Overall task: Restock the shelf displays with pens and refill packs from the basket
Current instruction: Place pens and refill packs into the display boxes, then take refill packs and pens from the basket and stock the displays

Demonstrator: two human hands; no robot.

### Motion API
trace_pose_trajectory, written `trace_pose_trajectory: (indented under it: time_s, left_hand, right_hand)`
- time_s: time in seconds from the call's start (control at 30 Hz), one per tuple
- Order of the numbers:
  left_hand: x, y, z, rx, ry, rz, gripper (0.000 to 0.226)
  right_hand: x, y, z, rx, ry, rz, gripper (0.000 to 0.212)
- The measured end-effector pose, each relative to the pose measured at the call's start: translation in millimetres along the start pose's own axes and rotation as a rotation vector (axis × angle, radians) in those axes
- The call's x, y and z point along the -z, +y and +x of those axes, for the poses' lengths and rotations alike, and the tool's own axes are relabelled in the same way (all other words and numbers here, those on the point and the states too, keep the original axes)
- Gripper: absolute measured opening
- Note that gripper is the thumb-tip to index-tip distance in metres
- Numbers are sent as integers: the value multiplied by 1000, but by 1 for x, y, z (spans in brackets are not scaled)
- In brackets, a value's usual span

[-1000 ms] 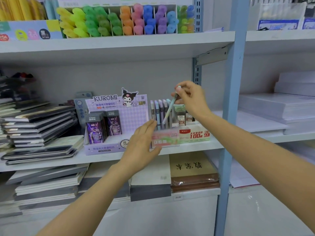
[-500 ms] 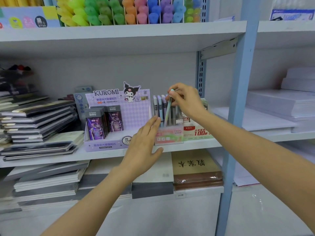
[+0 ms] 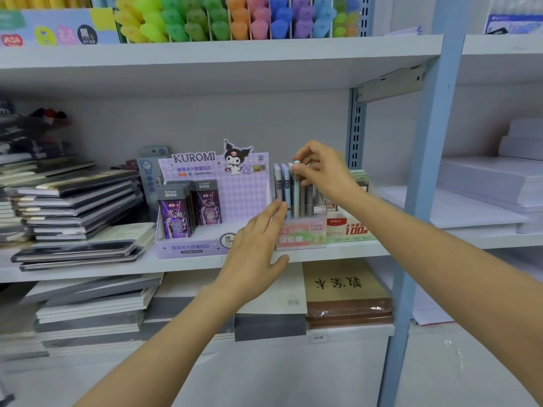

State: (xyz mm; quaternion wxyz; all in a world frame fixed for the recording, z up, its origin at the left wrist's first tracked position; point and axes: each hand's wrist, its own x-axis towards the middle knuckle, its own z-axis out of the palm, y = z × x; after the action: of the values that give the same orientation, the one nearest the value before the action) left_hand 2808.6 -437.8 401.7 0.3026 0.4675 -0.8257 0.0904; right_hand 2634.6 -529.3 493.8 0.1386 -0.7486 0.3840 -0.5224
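A pink "Fruit Soda" pen display box (image 3: 305,235) stands on the middle shelf (image 3: 188,262) with several pastel pens upright in it. My right hand (image 3: 326,168) pinches the top of a pale green pen (image 3: 296,192), which stands upright in the box. My left hand (image 3: 255,245) rests flat against the box's left front corner, fingers spread, holding nothing. To the left, a purple Kuromi display box (image 3: 205,218) holds dark refill packs (image 3: 188,210). The basket is out of sight.
A red-and-green refill box (image 3: 349,227) sits just right of the pen box. Stacked notebooks (image 3: 73,207) fill the shelf's left side. A blue upright post (image 3: 423,183) stands at right, with white paper stacks (image 3: 484,183) beyond. Coloured highlighters (image 3: 235,19) line the upper shelf.
My right hand has lowered the pale green pen from a tilt above the box to upright inside it. My left hand has stayed at the box's front left corner.
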Motion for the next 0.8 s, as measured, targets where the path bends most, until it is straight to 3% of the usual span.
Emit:
trace_pose_trajectory:
  time_s: [0.17,0.33,0.47,0.57,0.8]
  left_hand:
    - [5,1,1,6,-19,22,83]
    - [1,5,-18,-40,159,-19,64]
    - [-35,-8,-68,5,361,-55,35]
    - [-81,-29,-123,134,239,-102,27]
    - [-192,-68,-286,497,-365,-98,32]
  right_hand:
    - [-4,3,-1,-46,11,-115,15]
    - [-4,-19,-38,150,159,-89,11]
    - [-33,-26,-100,239,-64,90,12]
    - [-80,-3,-150,133,-336,85,15]
    - [-200,120,-287,-319,-923,-65,16]
